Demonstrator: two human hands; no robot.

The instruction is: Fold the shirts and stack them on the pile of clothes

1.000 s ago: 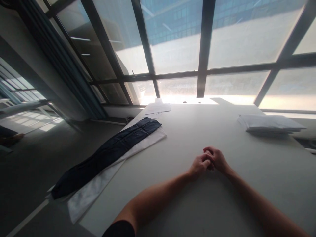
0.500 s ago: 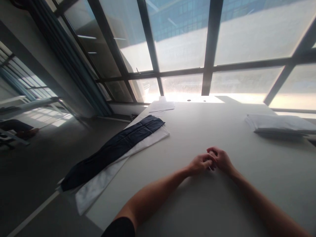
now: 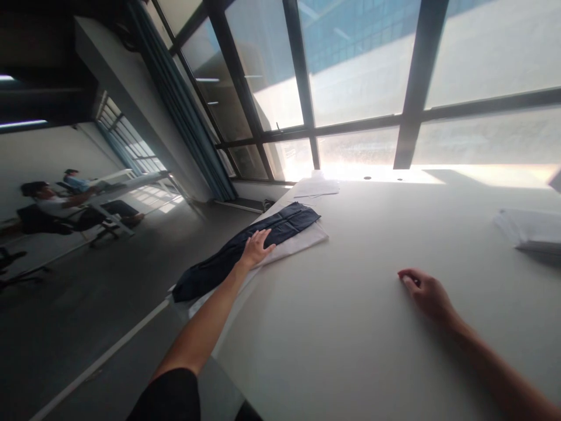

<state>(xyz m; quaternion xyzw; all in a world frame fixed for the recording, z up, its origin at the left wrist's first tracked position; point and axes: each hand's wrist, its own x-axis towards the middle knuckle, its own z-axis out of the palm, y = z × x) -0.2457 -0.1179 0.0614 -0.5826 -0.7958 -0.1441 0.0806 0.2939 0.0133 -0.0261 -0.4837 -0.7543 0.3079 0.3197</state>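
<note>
My left hand [image 3: 258,248] reaches over the left edge of the table with its fingers spread. It is over the near side of a long folded navy garment [image 3: 219,257], which looks like trousers; whether the palm presses on it I cannot tell. Beneath that garment lies folded white cloth [image 3: 302,241], partly showing along its right side. My right hand [image 3: 426,292] rests on the white table [image 3: 350,339], its fingers curled in and thumb against the forefinger. Nothing shows in that hand.
A white folded stack [image 3: 532,228] lies at the table's right. White sheets [image 3: 316,187] lie at the far left corner, below large windows [image 3: 355,64]. Two people [image 3: 52,202] sit at another table on the left. The floor [image 3: 131,280] drops away beyond the table's left edge.
My hands, clasped together before, have parted. The left has moved left to the navy garment and opened; the right has stayed on the table. The view has turned left.
</note>
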